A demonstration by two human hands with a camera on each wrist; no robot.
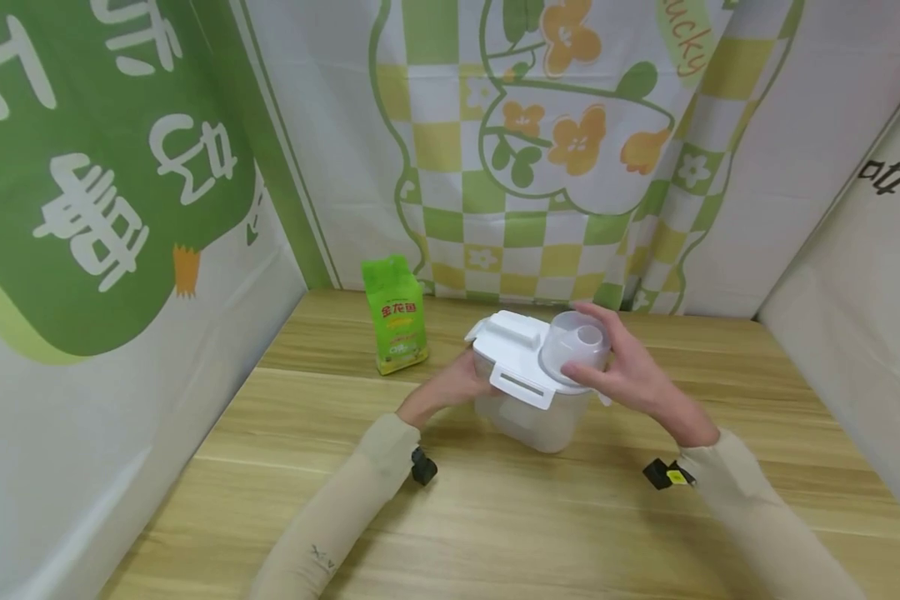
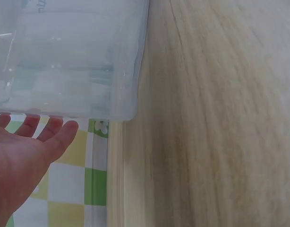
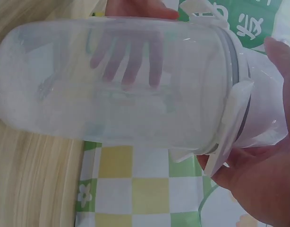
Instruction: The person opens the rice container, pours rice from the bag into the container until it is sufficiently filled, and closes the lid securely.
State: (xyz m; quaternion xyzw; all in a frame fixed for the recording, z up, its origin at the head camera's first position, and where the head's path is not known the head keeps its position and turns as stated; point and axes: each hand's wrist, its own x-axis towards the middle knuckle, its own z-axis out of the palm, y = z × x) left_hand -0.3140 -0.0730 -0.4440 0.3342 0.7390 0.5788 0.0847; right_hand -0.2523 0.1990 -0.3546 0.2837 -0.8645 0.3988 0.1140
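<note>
A translucent plastic storage container [image 1: 528, 423] with a white clip lid [image 1: 506, 348] stands slightly tilted over the table in the head view. My left hand [image 1: 457, 381] holds its left side; the right wrist view shows those fingers [image 3: 131, 66] through the clear wall, spread along the far side. On the lid's right part sits a clear cup [image 1: 567, 340]. My right hand [image 1: 637, 371] grips this cup, thumb in front and the other fingers round the back. A white side clip [image 3: 230, 125] sticks out from the lid. Nothing shows inside the container.
A bright green printed bag [image 1: 399, 321] stands upright on the wooden table [image 1: 315, 400], left of and behind the container. A checked, flowered cloth [image 1: 510, 217] hangs at the back, with printed cloth walls at both sides. Both forearms wear black wrist cameras.
</note>
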